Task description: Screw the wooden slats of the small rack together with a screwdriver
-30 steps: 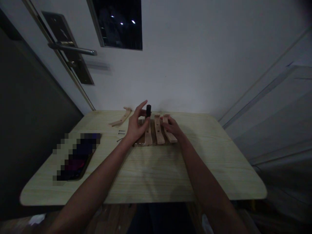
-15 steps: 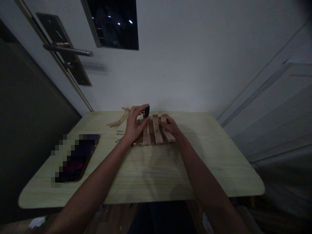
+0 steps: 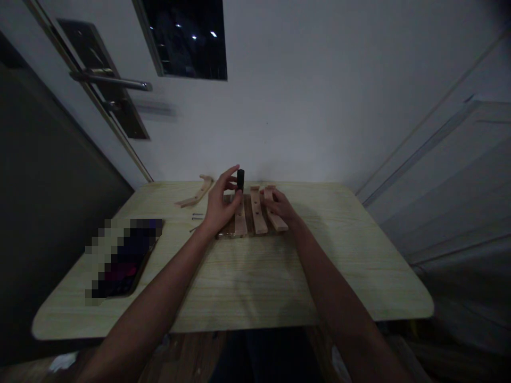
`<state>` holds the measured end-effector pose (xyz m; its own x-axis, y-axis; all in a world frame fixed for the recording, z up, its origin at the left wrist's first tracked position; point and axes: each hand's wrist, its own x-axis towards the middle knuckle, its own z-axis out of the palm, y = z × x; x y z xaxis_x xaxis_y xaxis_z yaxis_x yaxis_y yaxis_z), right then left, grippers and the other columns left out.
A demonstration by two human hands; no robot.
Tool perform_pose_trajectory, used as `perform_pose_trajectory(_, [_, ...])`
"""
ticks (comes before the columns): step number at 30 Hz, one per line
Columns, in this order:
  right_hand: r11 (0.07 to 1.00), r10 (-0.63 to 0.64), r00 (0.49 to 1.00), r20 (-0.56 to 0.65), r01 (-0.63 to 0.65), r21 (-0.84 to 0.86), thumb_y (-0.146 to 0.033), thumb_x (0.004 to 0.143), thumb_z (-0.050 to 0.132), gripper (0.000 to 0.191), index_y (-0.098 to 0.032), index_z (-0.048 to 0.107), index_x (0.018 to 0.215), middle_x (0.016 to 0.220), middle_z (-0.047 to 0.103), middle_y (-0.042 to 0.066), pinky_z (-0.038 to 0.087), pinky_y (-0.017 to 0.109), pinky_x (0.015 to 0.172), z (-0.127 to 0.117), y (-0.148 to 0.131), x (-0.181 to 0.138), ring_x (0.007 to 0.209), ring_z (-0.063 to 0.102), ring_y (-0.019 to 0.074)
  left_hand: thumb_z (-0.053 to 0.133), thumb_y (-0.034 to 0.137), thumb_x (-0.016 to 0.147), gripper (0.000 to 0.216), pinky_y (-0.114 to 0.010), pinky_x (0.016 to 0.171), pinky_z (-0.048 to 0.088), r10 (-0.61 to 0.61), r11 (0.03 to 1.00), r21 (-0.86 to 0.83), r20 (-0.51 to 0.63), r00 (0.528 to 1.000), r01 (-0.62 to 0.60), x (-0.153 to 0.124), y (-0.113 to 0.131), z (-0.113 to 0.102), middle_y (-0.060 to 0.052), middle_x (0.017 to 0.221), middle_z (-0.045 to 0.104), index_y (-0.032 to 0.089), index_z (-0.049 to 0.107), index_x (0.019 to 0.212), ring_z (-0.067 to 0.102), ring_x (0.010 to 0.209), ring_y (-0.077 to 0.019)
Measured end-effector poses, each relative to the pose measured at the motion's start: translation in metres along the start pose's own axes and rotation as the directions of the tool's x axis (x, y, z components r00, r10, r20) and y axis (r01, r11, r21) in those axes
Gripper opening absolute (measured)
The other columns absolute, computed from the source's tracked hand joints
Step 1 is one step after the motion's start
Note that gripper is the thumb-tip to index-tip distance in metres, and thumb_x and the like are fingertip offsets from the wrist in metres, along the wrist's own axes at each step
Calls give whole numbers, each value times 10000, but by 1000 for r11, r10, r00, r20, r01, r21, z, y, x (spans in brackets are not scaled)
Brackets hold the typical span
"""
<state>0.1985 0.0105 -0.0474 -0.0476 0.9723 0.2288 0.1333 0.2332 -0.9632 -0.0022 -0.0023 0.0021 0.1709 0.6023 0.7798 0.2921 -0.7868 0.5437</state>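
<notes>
My left hand point(image 3: 221, 206) has its thumb and fingers loosely around the upright black handle of what looks like a screwdriver point(image 3: 240, 180). Its lower end is hidden. The handle stands over the far end of the left wooden hook point(image 3: 240, 224), which lies on a brown board point(image 3: 227, 233) with a shiny, clear edge. The middle wooden hook point(image 3: 258, 215) has dark holes along it. My right hand point(image 3: 282, 206) is closed around the right wooden hook point(image 3: 277, 221), which sits slightly slanted on the board.
Another wooden hook point(image 3: 195, 196) lies at the back left of the pale wooden table point(image 3: 255, 287). Several screws point(image 3: 197, 218) are beside my left wrist. A phone point(image 3: 131, 260), partly pixelated, lies at the left. Behind rises a white door with a metal handle point(image 3: 112, 81).
The fingers of my left hand have loosened and shifted left around the black handle, so more of it shows. My right hand and the hooks stay nearly the same.
</notes>
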Motion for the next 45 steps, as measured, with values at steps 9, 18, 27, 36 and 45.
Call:
perform_pose_trajectory(9, [998,58,998,5,-58,16,-458,680,692,389,-188,615,949,909,671,69,527,361,723,0,-4,-2,837,633,216,599,174,818,519,-310,797,520,55,998,44,11,998,-55,1,1,0,-66,1172,574,255,461,1312,579,958,-169])
perform_pose_trajectory(18, [997,69,998,5,-69,22,-409,696,696,341,-195,622,952,923,685,65,535,361,741,0,-2,0,838,638,207,659,192,791,539,-284,756,519,11,1000,3,-15,1000,-11,1,-9,3,-43,1111,580,273,460,1285,575,921,-150])
perform_pose_trajectory(27, [1000,11,1000,2,-11,-10,-478,677,701,390,-205,628,945,924,686,58,530,377,774,-1,4,2,885,634,219,588,235,842,689,-352,831,536,-29,997,-68,43,999,32,-3,-4,2,-64,1044,617,252,252,1443,620,898,-174])
perform_pose_trajectory(36, [1000,-5,1000,5,5,5,-493,683,697,394,-214,626,952,942,683,61,532,398,804,0,5,2,917,637,230,539,199,876,555,-358,834,535,5,998,-61,82,997,0,-2,-2,0,-82,1133,615,262,343,1391,631,940,-177])
perform_pose_trajectory(45, [999,36,999,16,-36,12,-464,681,696,389,-200,609,953,916,677,62,536,371,743,0,2,2,830,637,209,641,230,833,549,-309,764,533,33,995,94,-28,999,-30,1,-6,1,-57,1106,550,280,439,1341,548,904,-158])
